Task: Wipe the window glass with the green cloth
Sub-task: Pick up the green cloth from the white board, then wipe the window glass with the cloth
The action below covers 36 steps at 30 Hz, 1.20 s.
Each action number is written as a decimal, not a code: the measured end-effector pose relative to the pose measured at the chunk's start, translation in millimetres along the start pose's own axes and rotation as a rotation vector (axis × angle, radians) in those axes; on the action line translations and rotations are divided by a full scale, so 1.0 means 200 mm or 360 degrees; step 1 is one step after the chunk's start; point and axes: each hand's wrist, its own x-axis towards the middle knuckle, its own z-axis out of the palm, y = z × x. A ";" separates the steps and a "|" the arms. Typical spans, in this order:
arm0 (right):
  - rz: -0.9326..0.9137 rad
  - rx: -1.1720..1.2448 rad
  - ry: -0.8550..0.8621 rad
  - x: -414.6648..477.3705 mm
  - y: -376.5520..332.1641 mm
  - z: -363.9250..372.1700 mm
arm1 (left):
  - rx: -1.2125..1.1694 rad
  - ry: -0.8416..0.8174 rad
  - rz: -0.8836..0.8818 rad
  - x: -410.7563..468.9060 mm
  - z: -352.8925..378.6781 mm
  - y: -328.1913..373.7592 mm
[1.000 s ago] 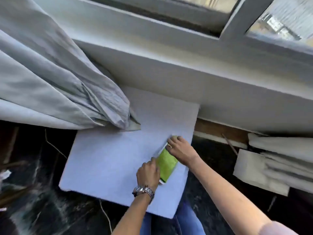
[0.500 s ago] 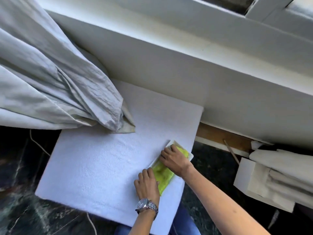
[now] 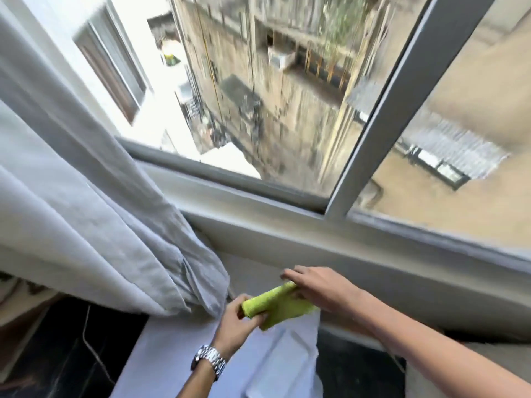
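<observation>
Both hands hold the green cloth [image 3: 275, 304] in a loose roll just below the window sill [image 3: 316, 239], off the white surface [image 3: 178, 354]. The left hand [image 3: 238, 320] has its fingers curled round the roll's near end; the right hand [image 3: 321, 285] lies over the far end, fingers half extended. The window glass [image 3: 258, 96] above the sill is untouched. The grey curtain [image 3: 86, 219] hangs close beside the sill, so a lifted cloth may snag its hem. Still bunched, the cloth would likely smear rather than wipe.
</observation>
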 end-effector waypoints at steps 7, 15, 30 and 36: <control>-0.0046 -0.0234 0.0794 -0.23 -0.33 -1.67 | -0.0404 0.0299 0.0813 -0.08 -0.75 1.63; 0.0059 -0.1043 0.1858 -0.82 -0.84 -3.18 | -0.0405 0.0459 0.1915 -0.72 -1.26 3.37; 0.0976 -0.1553 0.2191 -0.36 -0.91 -3.40 | 0.0808 0.1978 0.2116 -0.59 -1.91 3.87; 0.0840 -0.1412 0.2206 -0.26 -0.81 -3.32 | 0.0884 0.1885 0.2239 -0.36 -2.06 3.87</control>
